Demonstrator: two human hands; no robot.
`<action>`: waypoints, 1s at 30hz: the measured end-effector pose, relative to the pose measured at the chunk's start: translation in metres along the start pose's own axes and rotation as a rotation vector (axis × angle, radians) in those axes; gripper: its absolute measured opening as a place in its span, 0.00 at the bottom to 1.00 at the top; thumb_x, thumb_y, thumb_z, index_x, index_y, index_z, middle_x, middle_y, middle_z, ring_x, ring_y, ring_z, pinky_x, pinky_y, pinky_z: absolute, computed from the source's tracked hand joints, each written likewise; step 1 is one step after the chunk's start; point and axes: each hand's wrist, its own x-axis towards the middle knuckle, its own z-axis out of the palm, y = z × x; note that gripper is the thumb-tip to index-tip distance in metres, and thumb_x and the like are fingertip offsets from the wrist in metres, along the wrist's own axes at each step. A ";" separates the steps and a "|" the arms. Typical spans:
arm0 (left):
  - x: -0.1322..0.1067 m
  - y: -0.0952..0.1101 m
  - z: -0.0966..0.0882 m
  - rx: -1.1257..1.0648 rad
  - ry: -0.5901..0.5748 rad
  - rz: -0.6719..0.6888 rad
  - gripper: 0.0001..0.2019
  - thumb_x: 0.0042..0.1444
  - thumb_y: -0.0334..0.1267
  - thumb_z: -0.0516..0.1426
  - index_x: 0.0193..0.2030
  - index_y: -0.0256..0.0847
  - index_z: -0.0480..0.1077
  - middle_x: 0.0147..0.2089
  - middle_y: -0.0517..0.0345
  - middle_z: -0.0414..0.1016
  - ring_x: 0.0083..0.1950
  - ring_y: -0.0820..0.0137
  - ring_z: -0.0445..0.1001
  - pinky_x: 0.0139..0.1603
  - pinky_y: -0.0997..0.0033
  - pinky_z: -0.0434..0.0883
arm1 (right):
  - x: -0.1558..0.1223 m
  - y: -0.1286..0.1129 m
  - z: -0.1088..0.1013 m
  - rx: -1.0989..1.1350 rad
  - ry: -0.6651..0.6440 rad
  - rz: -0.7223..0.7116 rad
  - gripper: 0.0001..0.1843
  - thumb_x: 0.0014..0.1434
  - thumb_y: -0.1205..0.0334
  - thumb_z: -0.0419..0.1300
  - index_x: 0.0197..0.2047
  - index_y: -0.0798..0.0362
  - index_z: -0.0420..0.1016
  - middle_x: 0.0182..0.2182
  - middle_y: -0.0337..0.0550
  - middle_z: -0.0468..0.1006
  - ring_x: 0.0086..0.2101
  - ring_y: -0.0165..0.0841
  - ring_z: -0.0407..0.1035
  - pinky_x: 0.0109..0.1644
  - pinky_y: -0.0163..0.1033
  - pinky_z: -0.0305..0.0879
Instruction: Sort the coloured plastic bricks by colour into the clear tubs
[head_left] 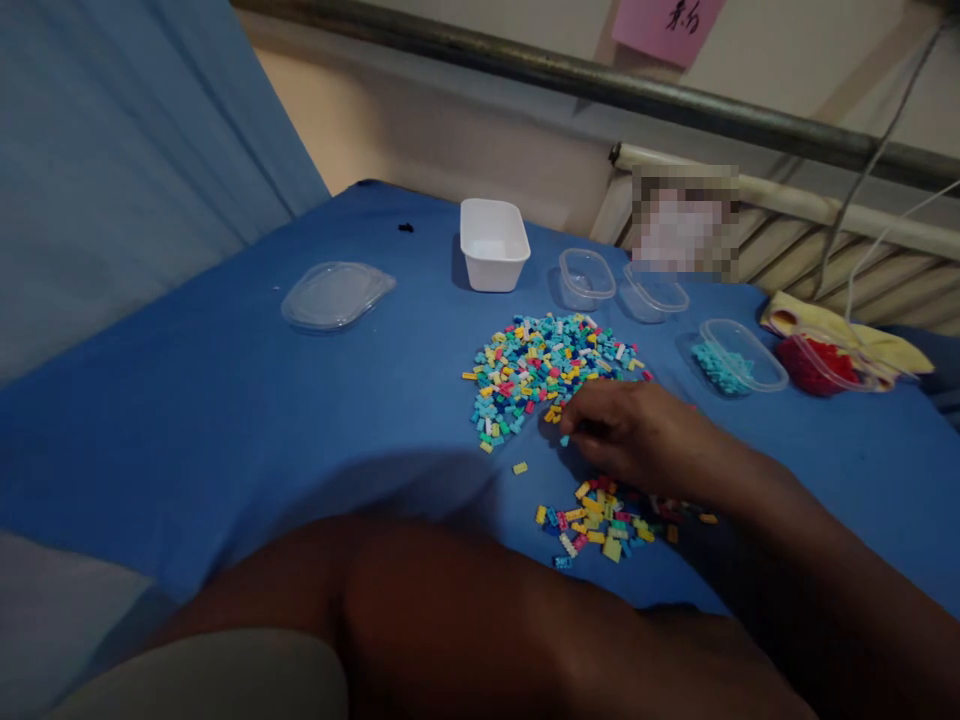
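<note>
My right hand (637, 435) rests on the blue cloth (225, 400) between two heaps of tiny plastic bricks. Its fingertips are pinched together on a small teal brick (564, 440) at the near edge of the large mixed pile (544, 370). A smaller mixed pile (600, 520) lies just under the wrist, and a single yellow brick (520, 467) sits apart to the left. A dark forearm or limb (465, 620) crosses the bottom of the view; my left hand is not visible.
A white tub (493, 243) and two clear cups (586, 277) (655, 293) stand behind the pile. A clear lid (335, 295) lies at left. At right, one clear tub holds teal bricks (739, 358), another red bricks (817, 362). A metal rail (600, 85) runs behind.
</note>
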 end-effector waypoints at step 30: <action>-0.005 -0.014 -0.049 -0.209 -0.257 0.260 0.11 0.64 0.39 0.61 0.29 0.47 0.77 0.34 0.56 0.80 0.34 0.68 0.79 0.31 0.71 0.72 | -0.106 0.116 -0.069 -0.382 0.759 0.528 0.17 0.70 0.51 0.62 0.51 0.49 0.88 0.46 0.51 0.90 0.47 0.49 0.83 0.57 0.56 0.78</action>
